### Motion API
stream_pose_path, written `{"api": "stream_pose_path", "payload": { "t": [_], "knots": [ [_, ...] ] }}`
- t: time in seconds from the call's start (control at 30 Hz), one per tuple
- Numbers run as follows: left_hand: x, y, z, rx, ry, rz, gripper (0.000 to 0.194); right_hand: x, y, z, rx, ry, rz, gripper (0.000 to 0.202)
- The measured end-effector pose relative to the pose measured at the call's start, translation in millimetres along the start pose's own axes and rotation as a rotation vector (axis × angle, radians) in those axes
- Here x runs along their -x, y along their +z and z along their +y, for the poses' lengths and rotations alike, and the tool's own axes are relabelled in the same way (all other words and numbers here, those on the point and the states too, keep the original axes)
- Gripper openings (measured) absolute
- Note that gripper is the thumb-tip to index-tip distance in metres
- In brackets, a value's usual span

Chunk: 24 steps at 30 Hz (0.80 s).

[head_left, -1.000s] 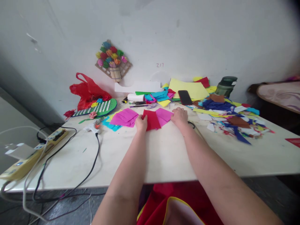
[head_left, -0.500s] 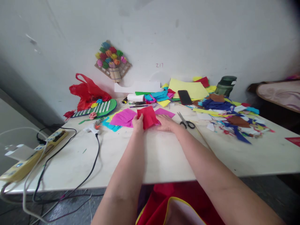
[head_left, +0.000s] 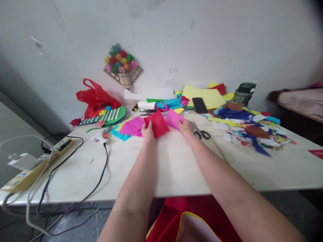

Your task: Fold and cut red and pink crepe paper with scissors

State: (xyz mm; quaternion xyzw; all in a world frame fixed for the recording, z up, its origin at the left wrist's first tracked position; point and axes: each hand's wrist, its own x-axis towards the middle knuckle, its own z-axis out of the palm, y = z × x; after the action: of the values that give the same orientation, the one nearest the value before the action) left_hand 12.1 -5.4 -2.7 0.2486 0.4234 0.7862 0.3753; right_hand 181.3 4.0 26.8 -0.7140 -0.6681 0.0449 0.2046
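My left hand (head_left: pixel 148 131) pinches the near left edge of a red paper sheet (head_left: pixel 157 123) with the thumb on top. In my right hand (head_left: pixel 186 127) is a pink paper sheet (head_left: pixel 173 119), gripped at its right edge and raised a little off the table. The two sheets lie side by side, their edges close together. Left of my left hand, magenta paper (head_left: pixel 132 127) is spread over blue paper (head_left: pixel 120 134) and some yellow paper. Black-handled scissors (head_left: pixel 202 133) rest just right of my right hand.
A hot glue gun (head_left: pixel 101 136) with its cord lies left, near a power strip (head_left: pixel 37 168). Behind are a red plastic bag (head_left: pixel 94 97), a phone (head_left: pixel 199 105) and yellow sheets (head_left: pixel 199 94). Paper scraps (head_left: pixel 252 129) and a green bottle (head_left: pixel 244 93) occupy the right.
My right hand has gone from lying flat by the red sheet to holding up the pink sheet. My left hand keeps its hold on the red sheet.
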Motion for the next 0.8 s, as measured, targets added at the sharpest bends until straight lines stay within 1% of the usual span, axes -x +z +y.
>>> {"api": "stream_pose_path", "payload": {
  "t": [0.1,0.2,0.27,0.33,0.4,0.47,0.53,0.57,0.63,0.7,0.8],
  "knots": [
    [-3,-1.7,-2,-0.066,0.049,0.051,0.033,-5,1,4,0.002,0.097,0.045,0.047],
    [-4,-2.5,-3,-0.101,0.071,0.050,0.034,-7,3,8,0.061,0.059,0.131,0.037],
    [-4,-2.2,-2,-0.104,0.070,0.043,0.034,-6,3,11,0.061,0.063,0.217,0.039],
    [-2,-1.7,1,-0.103,0.069,0.049,0.032,-4,1,13,0.054,0.041,0.309,0.048],
    [1,-1.2,4,-0.109,0.069,0.063,0.030,0,-3,13,0.061,-0.071,0.361,0.049],
    [2,-1.0,6,-0.140,0.069,0.079,0.029,4,-6,11,0.080,-0.240,0.316,0.042],
    [3,-1.3,8,-0.186,0.075,0.095,0.029,7,-8,8,0.115,-0.373,0.205,0.035],
    [3,-1.6,8,-0.206,0.082,0.102,0.030,8,-8,6,0.142,-0.406,0.141,0.034],
    [2,-2.4,8,-0.226,0.101,0.112,0.030,9,-7,3,0.202,-0.411,0.034,0.035],
    [1,-3.1,7,-0.227,0.114,0.117,0.030,8,-5,2,0.258,-0.384,-0.041,0.033],
    [1,-2.9,7,-0.234,0.122,0.112,0.028,6,-1,2,0.309,-0.383,-0.073,0.031]
  ]
}}
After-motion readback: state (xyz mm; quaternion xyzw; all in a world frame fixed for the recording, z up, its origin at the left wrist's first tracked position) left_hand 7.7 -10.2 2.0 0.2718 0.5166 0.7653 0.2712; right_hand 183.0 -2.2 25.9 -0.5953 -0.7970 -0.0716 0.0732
